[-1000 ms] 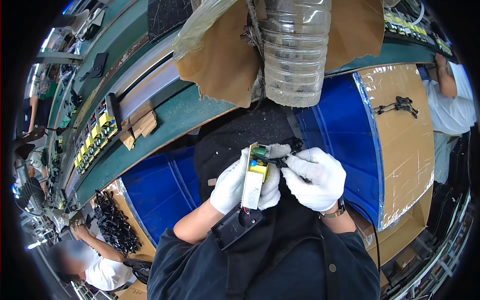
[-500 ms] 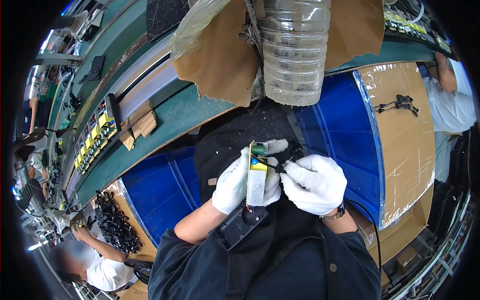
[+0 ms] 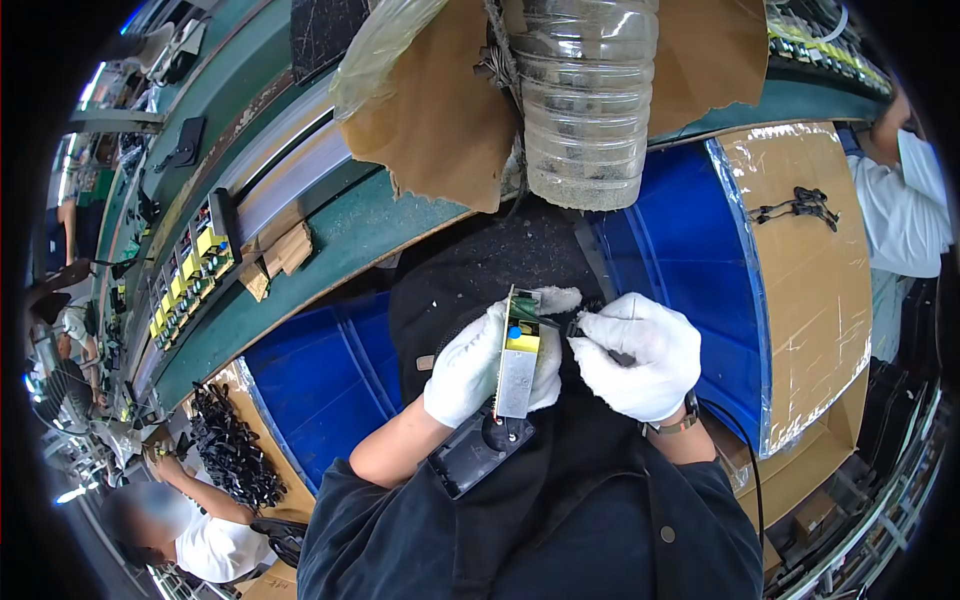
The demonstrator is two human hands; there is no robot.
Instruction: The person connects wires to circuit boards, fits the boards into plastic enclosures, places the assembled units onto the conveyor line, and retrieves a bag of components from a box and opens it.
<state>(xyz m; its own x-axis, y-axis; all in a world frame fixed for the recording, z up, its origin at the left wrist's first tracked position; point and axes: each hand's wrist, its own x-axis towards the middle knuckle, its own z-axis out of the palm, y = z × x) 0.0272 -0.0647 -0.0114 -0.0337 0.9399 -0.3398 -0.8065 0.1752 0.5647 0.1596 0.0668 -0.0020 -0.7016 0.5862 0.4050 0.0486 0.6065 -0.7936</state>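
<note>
My left hand [image 3: 468, 370], in a white glove, grips a circuit board [image 3: 517, 375] that stands upright, its fingers wrapped around both sides. A metal plate, a yellow part, a small blue disc and a green part show on the board. Beneath it a black plastic housing [image 3: 470, 455] hangs at a tilt, with a bit of red wire at its upper end. Just right of the board my right hand [image 3: 645, 360], also gloved, has thumb and forefinger closed on a black cable [image 3: 574, 326]. The cable's far end is hard to make out against the dark apron.
A cut plastic bottle [image 3: 585, 120] hangs ahead beside torn cardboard [image 3: 440, 130]. Several boards [image 3: 190, 270] stand in a row on the green bench [image 3: 345, 225]. Blue-lined boxes [image 3: 680, 270] flank my lap; black cables [image 3: 235, 445] are heaped at left. Other people sit at both sides.
My right hand has shifted slightly right and up, away from the board. The board has turned a little and moved slightly right in my left hand.
</note>
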